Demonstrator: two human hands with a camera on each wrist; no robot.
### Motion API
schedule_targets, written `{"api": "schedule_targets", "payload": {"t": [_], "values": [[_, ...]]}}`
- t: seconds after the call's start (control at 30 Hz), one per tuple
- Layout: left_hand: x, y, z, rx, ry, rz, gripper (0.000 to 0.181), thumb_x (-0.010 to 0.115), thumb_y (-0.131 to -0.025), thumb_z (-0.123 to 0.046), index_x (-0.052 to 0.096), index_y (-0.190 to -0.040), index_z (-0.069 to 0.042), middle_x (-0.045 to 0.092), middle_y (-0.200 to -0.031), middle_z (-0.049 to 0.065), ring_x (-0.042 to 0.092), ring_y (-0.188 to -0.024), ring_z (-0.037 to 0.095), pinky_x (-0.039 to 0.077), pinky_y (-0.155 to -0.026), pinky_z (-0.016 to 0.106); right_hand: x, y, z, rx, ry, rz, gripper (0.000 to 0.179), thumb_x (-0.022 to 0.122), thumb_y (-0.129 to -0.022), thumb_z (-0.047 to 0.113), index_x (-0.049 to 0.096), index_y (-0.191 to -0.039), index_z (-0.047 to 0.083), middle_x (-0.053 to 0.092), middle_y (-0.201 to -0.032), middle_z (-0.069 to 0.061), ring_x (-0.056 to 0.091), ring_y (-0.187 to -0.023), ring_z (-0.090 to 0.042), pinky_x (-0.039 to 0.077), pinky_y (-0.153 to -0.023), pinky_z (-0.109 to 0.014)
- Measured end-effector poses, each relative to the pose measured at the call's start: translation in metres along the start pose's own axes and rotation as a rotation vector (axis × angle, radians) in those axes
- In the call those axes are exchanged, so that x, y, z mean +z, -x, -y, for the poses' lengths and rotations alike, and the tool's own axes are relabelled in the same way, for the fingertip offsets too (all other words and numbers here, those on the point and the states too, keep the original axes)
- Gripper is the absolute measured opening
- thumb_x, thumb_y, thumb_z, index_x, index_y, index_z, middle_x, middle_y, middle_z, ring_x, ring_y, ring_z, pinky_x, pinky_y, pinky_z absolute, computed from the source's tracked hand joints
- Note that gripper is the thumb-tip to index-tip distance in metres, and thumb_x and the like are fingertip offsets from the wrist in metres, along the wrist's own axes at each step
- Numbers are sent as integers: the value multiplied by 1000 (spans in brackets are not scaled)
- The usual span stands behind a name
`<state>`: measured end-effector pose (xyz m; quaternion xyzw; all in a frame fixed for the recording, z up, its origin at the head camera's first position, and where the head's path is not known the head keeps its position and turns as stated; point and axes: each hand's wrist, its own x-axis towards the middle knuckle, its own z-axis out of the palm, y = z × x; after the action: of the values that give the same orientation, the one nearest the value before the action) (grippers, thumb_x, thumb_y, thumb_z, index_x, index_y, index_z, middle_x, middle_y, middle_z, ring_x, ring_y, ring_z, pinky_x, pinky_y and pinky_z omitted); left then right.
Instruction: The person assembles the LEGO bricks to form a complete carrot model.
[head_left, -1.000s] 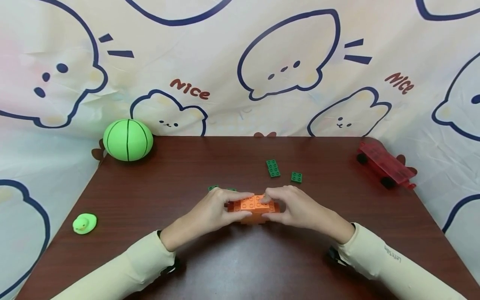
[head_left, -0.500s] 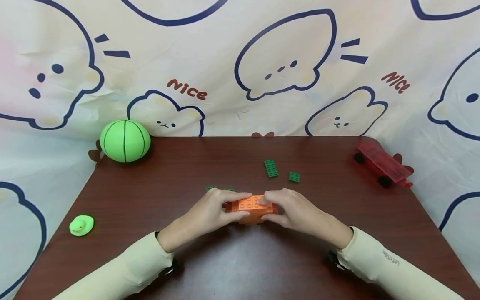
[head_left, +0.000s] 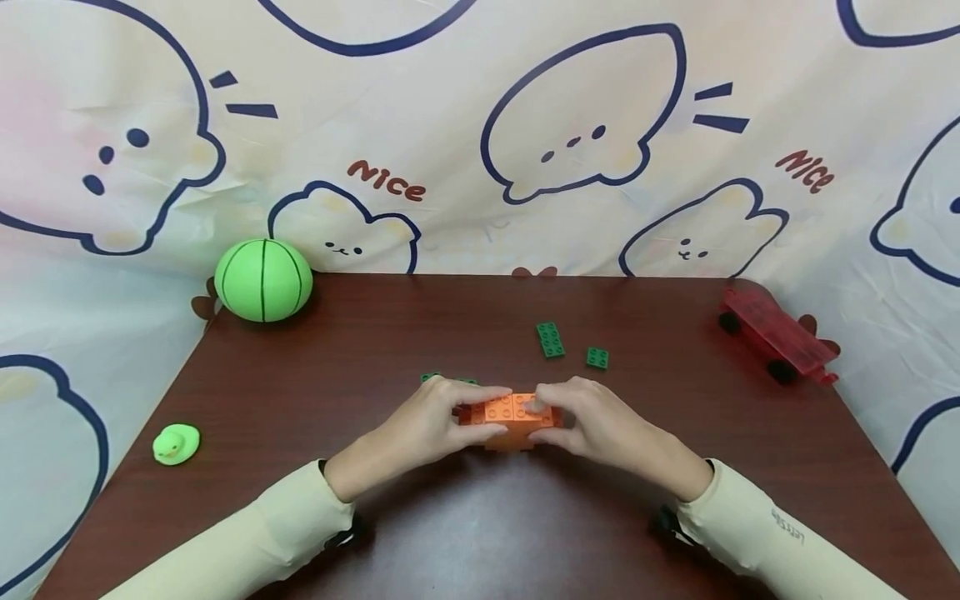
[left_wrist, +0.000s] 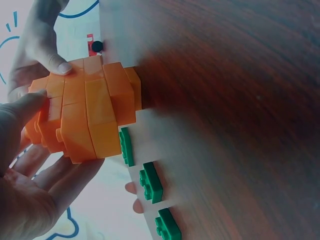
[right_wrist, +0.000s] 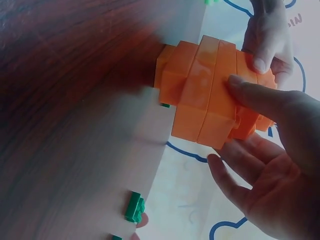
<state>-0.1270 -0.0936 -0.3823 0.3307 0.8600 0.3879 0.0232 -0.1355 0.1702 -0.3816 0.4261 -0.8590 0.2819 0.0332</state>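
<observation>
An orange block build (head_left: pixel 510 421), made of stacked toy bricks and wider in its middle layers, stands at the centre of the table. My left hand (head_left: pixel 420 425) grips its left side, thumb on the near face and fingers round the far side. From the right, my right hand (head_left: pixel 600 425) holds it the same way, with a finger bent over the studded top. In the left wrist view, the layered side of the orange build (left_wrist: pixel 82 107) shows between both thumbs. The right wrist view shows the build (right_wrist: pixel 200 95) with its narrower base against the table.
Behind the hands lie a long green brick (head_left: pixel 550 340) and a small green brick (head_left: pixel 597 358). More green bricks (head_left: pixel 430 377) are partly hidden behind my left hand. A green ball (head_left: pixel 264 281) and a green duck (head_left: pixel 176 444) sit left; a red toy skateboard (head_left: pixel 780 333) sits right.
The head view shifts slightly. Both hands keep their grip on the orange block build, and nothing else visibly moves.
</observation>
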Motion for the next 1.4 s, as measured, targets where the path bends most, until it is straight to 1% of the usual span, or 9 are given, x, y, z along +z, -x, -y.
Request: {"api": "schedule_targets", "payload": {"t": [0.17,0.37,0.47,0.6,0.77,0.83,1.03,1.27,1.4], "values": [[-1,1,2,-2,-8,-9,44,81,-90,-27,72,-131,-14,80,-107,3,60,-70,0,52,-63,18,2,-1,-4,-10,-1,2,32,91,-78,21,64,-95,17,76,-96,8,65,-83,-8,57,-76,-32],[-1,1,0,6,-7,-4,44,81,-91,-28,72,-131,-13,80,-107,3,62,-72,-1,56,-64,22,3,2,-7,-6,58,4,48,91,-79,28,64,-117,17,75,-113,6,67,-94,-11,57,-83,-36],[-1,1,0,10,-14,-8,43,81,-91,-29,72,-131,-14,80,-106,2,62,-71,-1,57,-64,27,4,3,-8,-3,78,3,53,90,-80,31,61,-122,17,73,-115,7,65,-94,-10,56,-83,-35],[-1,1,0,8,-18,-10,43,81,-90,-28,72,-130,-15,80,-104,1,59,-69,-1,54,-62,22,3,3,-8,19,60,16,55,88,-82,32,59,-126,18,74,-117,8,65,-93,-8,55,-81,-32],[-1,0,0,10,-14,-8,43,81,-91,-28,72,-130,-15,80,-106,2,61,-71,-1,55,-64,23,0,3,-7,13,69,44,47,86,-84,33,61,-120,17,75,-122,6,68,-95,-10,56,-80,-32],[-1,0,0,9,-12,-8,42,81,-91,-28,72,-130,-15,80,-107,2,62,-73,0,58,-65,27,-3,0,-4,20,62,76,40,86,-85,32,60,-112,18,76,-117,8,66,-88,-10,55,-77,-28],[-1,-1,0,29,-24,-13,43,81,-91,-28,72,-131,-15,80,-107,2,64,-74,0,56,-66,22,-10,-10,0,62,-14,157,36,86,-86,29,53,-98,20,75,-99,12,58,-71,-11,47,-65,-19],[4,0,1,147,-193,-25,51,76,-94,-30,63,-143,-22,79,-111,1,71,-82,7,52,-66,19,-8,-4,2,78,7,122,37,86,-85,28,56,-105,19,76,-106,10,64,-80,-4,58,-72,-29],[7,0,2,147,-184,-27,50,76,-94,-30,64,-142,-22,79,-111,0,68,-77,4,48,-64,16,-9,3,1,34,98,84,40,85,-86,31,62,-117,18,75,-112,10,66,-87,-6,57,-77,-30]]}}
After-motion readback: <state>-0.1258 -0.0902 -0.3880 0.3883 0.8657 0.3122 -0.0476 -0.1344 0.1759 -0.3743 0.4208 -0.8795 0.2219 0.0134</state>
